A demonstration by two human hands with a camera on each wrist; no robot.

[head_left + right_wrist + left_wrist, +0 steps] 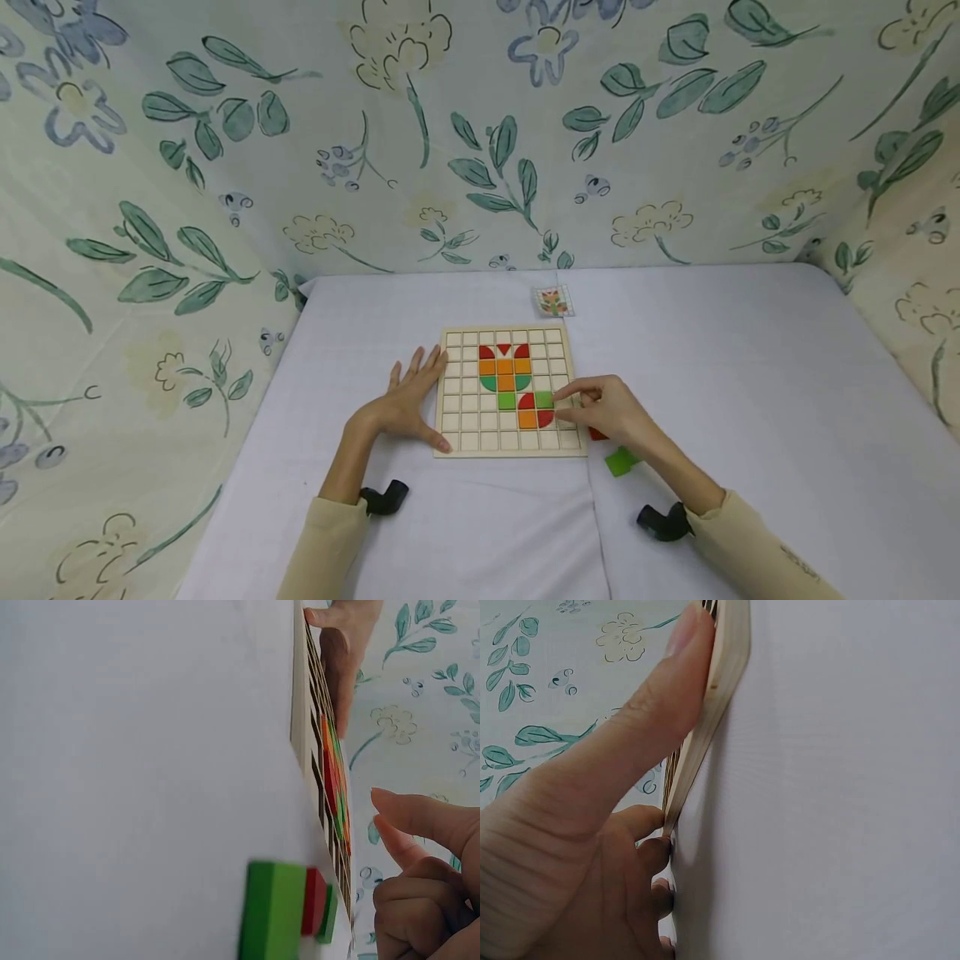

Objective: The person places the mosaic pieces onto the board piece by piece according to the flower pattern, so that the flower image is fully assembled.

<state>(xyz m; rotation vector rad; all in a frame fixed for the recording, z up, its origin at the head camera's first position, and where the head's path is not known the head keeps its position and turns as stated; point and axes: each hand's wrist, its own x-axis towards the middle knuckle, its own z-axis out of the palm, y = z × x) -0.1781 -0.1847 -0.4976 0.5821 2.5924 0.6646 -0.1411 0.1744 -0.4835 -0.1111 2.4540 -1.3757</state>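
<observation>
A wooden grid board (461, 423) lies on the white-covered table, with red, orange and green tiles set in some of its squares. My left hand (408, 406) rests against the board's left side, fingers spread, the thumb on its near left corner. Over the board's right edge hovers my right hand (606, 408). Its index finger and thumb extend beside a light green tile (544, 400), a small gap between them and nothing held; the other fingers are curled. In the right wrist view, loose green (274, 911) and red (312, 901) blocks lie by the board.
A small pattern card (553, 302) lies beyond the board's far edge. Loose green pieces (619, 462) and a red piece (597, 434) lie right of the board, partly under the right hand. Floral cloth (480, 167) hangs behind and beside the table.
</observation>
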